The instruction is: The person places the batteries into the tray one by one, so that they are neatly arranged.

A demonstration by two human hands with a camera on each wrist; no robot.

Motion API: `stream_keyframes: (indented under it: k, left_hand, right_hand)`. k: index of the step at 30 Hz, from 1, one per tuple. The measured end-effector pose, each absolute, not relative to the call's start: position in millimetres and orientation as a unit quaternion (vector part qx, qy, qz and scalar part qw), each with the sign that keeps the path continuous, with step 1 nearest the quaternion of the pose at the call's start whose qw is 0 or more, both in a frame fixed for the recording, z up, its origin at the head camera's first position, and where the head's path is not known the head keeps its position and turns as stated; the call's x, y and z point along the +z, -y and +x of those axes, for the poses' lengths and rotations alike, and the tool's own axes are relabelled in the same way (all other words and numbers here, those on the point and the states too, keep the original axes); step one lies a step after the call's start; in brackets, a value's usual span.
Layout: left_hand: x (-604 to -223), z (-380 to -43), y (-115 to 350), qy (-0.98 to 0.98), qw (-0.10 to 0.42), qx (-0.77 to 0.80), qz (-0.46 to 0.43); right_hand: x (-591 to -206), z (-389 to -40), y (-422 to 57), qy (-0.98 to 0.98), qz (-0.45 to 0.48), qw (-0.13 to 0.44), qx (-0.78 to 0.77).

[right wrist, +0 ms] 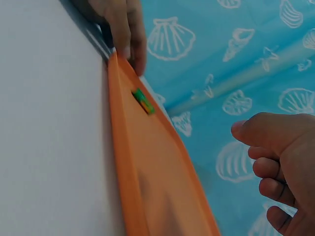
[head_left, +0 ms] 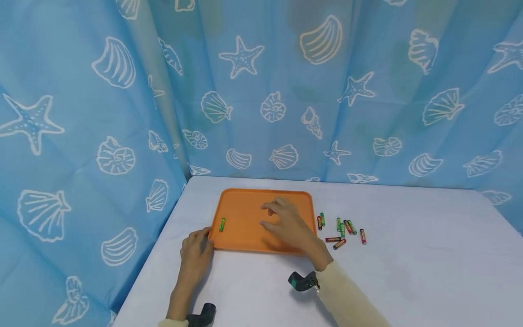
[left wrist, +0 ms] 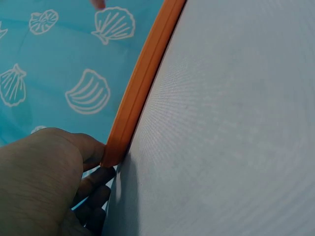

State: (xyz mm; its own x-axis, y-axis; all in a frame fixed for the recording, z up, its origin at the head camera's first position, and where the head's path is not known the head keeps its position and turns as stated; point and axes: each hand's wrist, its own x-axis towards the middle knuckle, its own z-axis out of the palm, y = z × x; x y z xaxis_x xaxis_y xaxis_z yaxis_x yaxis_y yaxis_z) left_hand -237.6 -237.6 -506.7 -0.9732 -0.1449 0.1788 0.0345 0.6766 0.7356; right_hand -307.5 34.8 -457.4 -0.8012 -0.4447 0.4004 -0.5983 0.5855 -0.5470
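An orange tray [head_left: 245, 245] lies on the white table, with one green battery [head_left: 222, 225] inside near its left side. My left hand [head_left: 196, 254] grips the tray's near left corner, thumb and fingers at the rim. In the left wrist view the thumb of the left hand [left wrist: 44, 172] meets the orange tray corner [left wrist: 114, 150]. Over the right part of the tray hovers my right hand [head_left: 288, 227], its fingers loosely bent and apart from the thumb, nothing between them. The right wrist view shows the same right hand [right wrist: 290, 162] empty.
To the right of the tray lie several loose batteries, some green [head_left: 342, 230], some dark red [head_left: 362, 236]. A blue curtain [head_left: 261, 91] with white shell patterns hangs behind the table [head_left: 408, 272] and along its left side.
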Motion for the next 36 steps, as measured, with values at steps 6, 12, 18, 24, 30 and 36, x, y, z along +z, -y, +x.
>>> stream_keyframes:
  k: [6,12,18,24,30,36]
  left_hand:
    - [-506,-237,242,0.912,0.103,-0.397,0.028]
    - [-504,-234,241,0.913,0.100,-0.394,0.032]
    - [-505,-233,238,0.911,0.094,-0.401,0.035]
    - [-504,-234,239,0.914,0.094,-0.394,0.031]
    - [-502,-234,239,0.914,0.095,-0.393,0.026]
    - [-502,-234,236,0.913,0.090,-0.396,0.028]
  right_hand:
    - [-455,-305,-73,0.889,0.295,0.144,0.320]
    - [-455,-314,-120,0.898,0.264,0.139,0.324]
    - [-455,-322,-163,0.930,0.176,0.082,0.312]
    - [-460,-320,-184,0.938,0.176,0.060,0.294]
    - [-467,-323,-191,0.945,0.168,0.023,0.281]
    - [-474,-324,-194,0.949,0.178,0.018,0.259]
